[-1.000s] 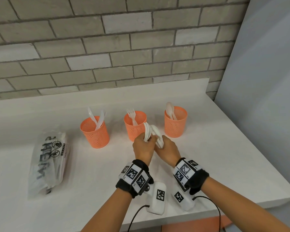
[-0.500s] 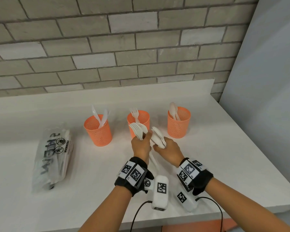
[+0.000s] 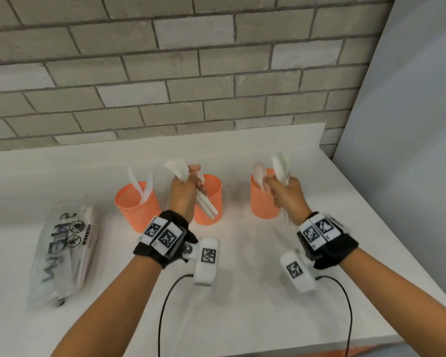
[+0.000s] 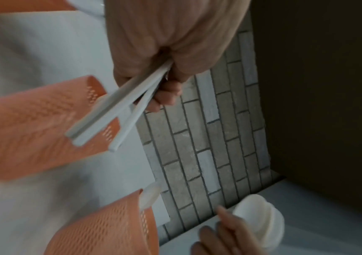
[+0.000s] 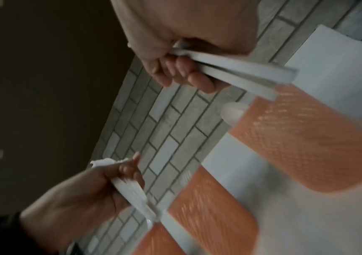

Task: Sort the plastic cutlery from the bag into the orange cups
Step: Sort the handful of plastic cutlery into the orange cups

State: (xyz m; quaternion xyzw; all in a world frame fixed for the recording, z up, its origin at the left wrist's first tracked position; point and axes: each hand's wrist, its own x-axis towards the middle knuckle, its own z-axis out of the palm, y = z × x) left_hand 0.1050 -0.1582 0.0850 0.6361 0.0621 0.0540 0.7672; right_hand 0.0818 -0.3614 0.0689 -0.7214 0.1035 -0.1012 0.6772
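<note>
Three orange mesh cups stand in a row: the left cup [image 3: 137, 207] holds knives, the middle cup [image 3: 211, 199] sits behind my left hand, and the right cup [image 3: 264, 202] holds spoons. My left hand [image 3: 184, 191] grips a bundle of white forks [image 3: 177, 170], heads up, with the handles [image 4: 114, 119] slanting down in front of the middle cup [image 4: 33, 127]. My right hand [image 3: 287, 194] grips a few white spoons [image 3: 281, 164] just above and to the right of the right cup's rim. Their handles [image 5: 230, 72] point toward that cup [image 5: 306, 138].
The clear plastic bag [image 3: 62, 248] with black print lies on the white counter [image 3: 242, 292] at the left. A brick wall runs behind the cups, and a grey panel closes the right side. The counter's edge is near my forearms.
My hands were together in front of the middle cup, splitting one bundle. They have parted: the left rose to the middle cup with the forks, the right swung to the right cup with the spoons.
</note>
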